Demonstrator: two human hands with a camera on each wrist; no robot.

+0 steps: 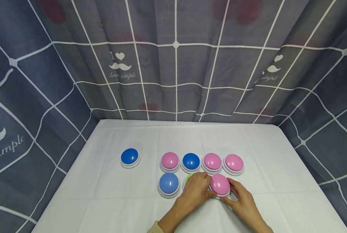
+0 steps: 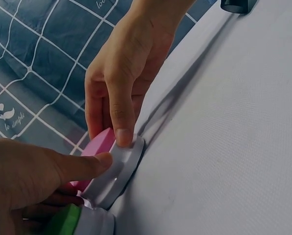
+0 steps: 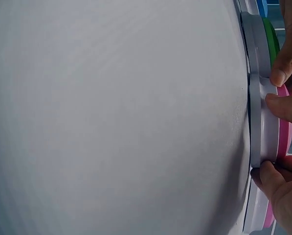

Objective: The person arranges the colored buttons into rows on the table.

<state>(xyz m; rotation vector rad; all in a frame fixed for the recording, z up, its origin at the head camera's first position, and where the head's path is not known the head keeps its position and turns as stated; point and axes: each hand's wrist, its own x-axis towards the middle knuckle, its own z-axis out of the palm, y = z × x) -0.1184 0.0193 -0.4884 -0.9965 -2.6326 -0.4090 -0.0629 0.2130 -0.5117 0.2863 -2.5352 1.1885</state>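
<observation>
A pink domed push button (image 1: 220,185) with a white round base sits in the front row, between both hands. My left hand (image 1: 196,187) grips its left side, the thumb (image 2: 94,166) against the white base. From the other side my right hand (image 1: 243,202) holds it, thumb and fingers at the rim. A green button (image 1: 188,178) stands directly left of the pink one, mostly covered by the left hand in the head view. Left of that is a light blue button (image 1: 168,183). In the left wrist view the pink button's base (image 2: 117,171) is close over the white cloth.
Behind is a row with a pink button (image 1: 169,160), a dark blue one (image 1: 190,161) and two more pink ones (image 1: 212,161) (image 1: 234,162). Another dark blue button (image 1: 129,156) stands apart at left. Checked curtains (image 1: 161,64) enclose the white table (image 1: 109,200).
</observation>
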